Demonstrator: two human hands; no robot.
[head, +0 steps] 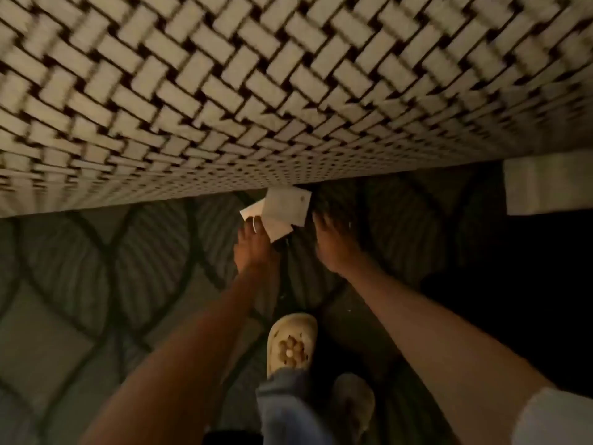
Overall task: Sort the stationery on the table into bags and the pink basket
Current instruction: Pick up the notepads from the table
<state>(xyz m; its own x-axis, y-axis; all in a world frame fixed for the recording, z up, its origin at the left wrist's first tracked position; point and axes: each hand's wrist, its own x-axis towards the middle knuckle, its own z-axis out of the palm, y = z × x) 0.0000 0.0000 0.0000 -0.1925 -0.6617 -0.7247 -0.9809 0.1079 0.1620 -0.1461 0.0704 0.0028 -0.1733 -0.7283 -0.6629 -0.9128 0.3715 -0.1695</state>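
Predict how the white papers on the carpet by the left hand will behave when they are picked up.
The white papers look thin and flat, so they are probably light and floppy. They overlap loosely, so they may slide apart. Lying flat on the carpet, they may need an edge lifted first; the left hand is at their corner.

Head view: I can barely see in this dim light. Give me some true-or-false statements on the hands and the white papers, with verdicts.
1. The left hand touches the white papers. True.
2. The right hand grips a pen. False: its fingers are spread and hold nothing.
3. The papers lie on top of the woven-pattern cloth. False: they are at the cloth's lower edge, down by the patterned rug.
4. A cream slipper with a flower decoration shows between the two forearms. True.
5. The pink basket stands beside the papers. False: no basket is in view.
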